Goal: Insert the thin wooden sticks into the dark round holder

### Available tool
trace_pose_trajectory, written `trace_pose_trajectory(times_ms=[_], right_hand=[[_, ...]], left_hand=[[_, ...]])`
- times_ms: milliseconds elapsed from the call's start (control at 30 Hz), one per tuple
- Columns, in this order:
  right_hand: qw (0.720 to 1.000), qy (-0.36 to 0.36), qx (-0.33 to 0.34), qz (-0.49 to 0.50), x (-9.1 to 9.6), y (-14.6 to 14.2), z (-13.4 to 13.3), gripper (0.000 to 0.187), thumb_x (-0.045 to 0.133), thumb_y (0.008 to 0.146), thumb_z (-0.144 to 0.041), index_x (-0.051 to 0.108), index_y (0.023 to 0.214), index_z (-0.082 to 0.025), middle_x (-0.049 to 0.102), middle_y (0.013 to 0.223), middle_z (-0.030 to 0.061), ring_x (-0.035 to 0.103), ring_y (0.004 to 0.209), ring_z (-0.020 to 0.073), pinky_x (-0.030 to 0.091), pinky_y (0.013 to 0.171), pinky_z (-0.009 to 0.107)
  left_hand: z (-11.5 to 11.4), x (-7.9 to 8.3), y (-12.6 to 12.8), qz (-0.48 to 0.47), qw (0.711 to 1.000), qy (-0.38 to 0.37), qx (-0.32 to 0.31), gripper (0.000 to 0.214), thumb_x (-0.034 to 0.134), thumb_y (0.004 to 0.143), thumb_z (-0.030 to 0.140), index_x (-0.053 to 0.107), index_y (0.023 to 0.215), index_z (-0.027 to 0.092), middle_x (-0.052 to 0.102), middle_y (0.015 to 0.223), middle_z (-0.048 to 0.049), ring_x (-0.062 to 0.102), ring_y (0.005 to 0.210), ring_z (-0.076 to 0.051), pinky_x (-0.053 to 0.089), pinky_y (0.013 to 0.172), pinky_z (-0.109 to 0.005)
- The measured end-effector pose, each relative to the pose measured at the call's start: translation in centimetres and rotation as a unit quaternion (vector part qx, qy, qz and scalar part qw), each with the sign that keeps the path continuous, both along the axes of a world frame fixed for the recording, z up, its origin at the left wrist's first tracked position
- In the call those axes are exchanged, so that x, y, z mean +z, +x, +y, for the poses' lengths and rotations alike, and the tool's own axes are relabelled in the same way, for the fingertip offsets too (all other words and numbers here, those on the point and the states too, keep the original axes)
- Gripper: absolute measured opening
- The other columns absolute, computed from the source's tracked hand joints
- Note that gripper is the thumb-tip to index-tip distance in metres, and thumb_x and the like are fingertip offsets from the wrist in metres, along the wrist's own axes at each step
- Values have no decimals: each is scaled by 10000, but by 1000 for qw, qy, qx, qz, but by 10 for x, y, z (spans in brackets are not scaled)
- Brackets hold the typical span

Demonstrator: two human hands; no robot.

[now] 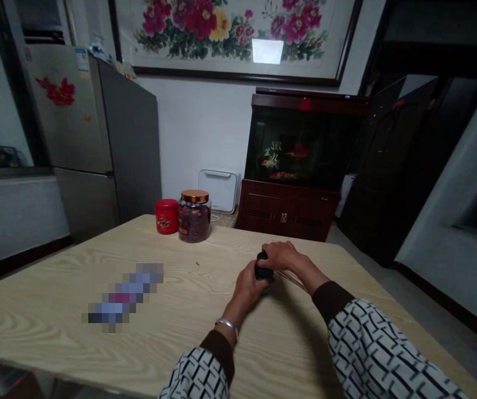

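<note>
Broadly, your pale wood-grain table (pixel 205 332) takes up most of the view, and a framed flower painting (pixel 205 39) spreads across the wall beyond it. A two-door refrigerator (pixel 76 127) rises at the left, with a red decoration on its upper door and a blue-and-white label whose print is too small to read. Past the far edge of the table, a fish tank (pixel 296 149) sits on a dark red cabinet (pixel 286 208); pale characters on its glass seem to include 风, 生 and 水. Left of that cabinet, a white panel-like appliance (pixel 219 190) stands against the wall. On the table to your left, a pixelated strip (pixel 124 296) hides whatever lies there. Near the far edge, a copper-lidded jar (pixel 194 219) with dark contents stands just beside a red canister (pixel 167 217); you cannot read their markings. Both stand well apart from your hands. Your left hand (pixel 249 281) grips a small black object (pixel 264 272) over the right half of the table, while your right hand (pixel 282 256) closes over its top, so your fingers cover much of it. Thin brown strands (pixel 291 279) show beneath your right wrist.
</note>
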State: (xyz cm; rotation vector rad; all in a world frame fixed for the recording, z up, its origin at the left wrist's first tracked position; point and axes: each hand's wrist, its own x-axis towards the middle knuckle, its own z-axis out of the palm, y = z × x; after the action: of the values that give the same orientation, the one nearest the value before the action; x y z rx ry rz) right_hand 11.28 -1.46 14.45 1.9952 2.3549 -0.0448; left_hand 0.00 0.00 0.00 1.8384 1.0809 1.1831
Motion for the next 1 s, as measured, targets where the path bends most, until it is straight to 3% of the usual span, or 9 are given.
trace_pose_trajectory(times_ms=[100,167,300,367,500,633,767,900,1000], right_hand=[[993,-34,93,71,5,4,3,880,687,688,-449,323,1453,-214,437,1447,142,477,1267,265,400,985,362],[993,-31,74,86,5,5,4,959,662,695,-532,260,1479,-153,388,1470,188,458,1283,292,399,995,378],[999,-27,-45,0,-1,3,4,722,560,738,-625,566,1249,-115,603,1220,230,570,1124,375,433,916,476],[999,-35,-8,1,-2,4,5,630,600,730,-549,586,1220,-153,614,1203,197,585,1101,350,450,896,440],[992,-66,80,76,-3,10,9,859,677,671,-473,360,1425,-209,458,1401,158,551,1167,282,450,911,344],[998,-44,13,36,-5,9,11,639,608,724,-556,562,1224,-161,601,1208,177,594,1057,319,456,848,389],[994,24,41,97,5,12,10,460,718,648,-332,612,1077,-205,634,1081,92,598,961,237,446,799,312],[932,111,20,346,8,26,-10,487,736,635,-307,526,1062,-199,609,1016,42,589,883,183,454,768,299],[844,116,12,523,-24,38,-41,438,722,675,-421,476,965,-205,619,921,29,602,831,184,470,732,308]], left_hand=[[1,-2,-1,-11,1000,11,-9,520,750,672,360,585,1135,189,695,994,-41,629,868,-197,453,716,-258],[3,-4,-1,-8,1000,6,-13,487,746,675,366,608,1102,178,695,991,-52,631,884,-207,458,728,-266],[4,-5,-2,-2,1000,5,-17,444,727,690,368,618,1076,178,696,949,-50,633,851,-205,454,705,-262],[3,-4,-3,-9,1000,14,-16,484,734,681,359,593,1111,188,694,963,-41,628,845,-197,450,701,-256],[1,-2,-3,-13,1000,11,-25,479,740,675,373,587,1091,190,692,951,-38,623,823,-192,445,690,-254],[0,-1,-3,-27,999,6,-24,457,730,684,355,592,1084,185,686,934,-38,624,830,-190,444,699,-252],[0,1,-3,-5,1000,9,-22,463,735,676,368,590,1078,191,681,922,-27,617,825,-184,450,716,-256],[0,0,-4,1,1000,10,-13,535,746,669,391,576,1136,194,674,963,-36,613,871,-189,458,773,-269],[1,-2,-4,0,1000,16,-12,559,742,677,415,567,1159,192,672,986,-48,615,889,-195,463,782,-276]])
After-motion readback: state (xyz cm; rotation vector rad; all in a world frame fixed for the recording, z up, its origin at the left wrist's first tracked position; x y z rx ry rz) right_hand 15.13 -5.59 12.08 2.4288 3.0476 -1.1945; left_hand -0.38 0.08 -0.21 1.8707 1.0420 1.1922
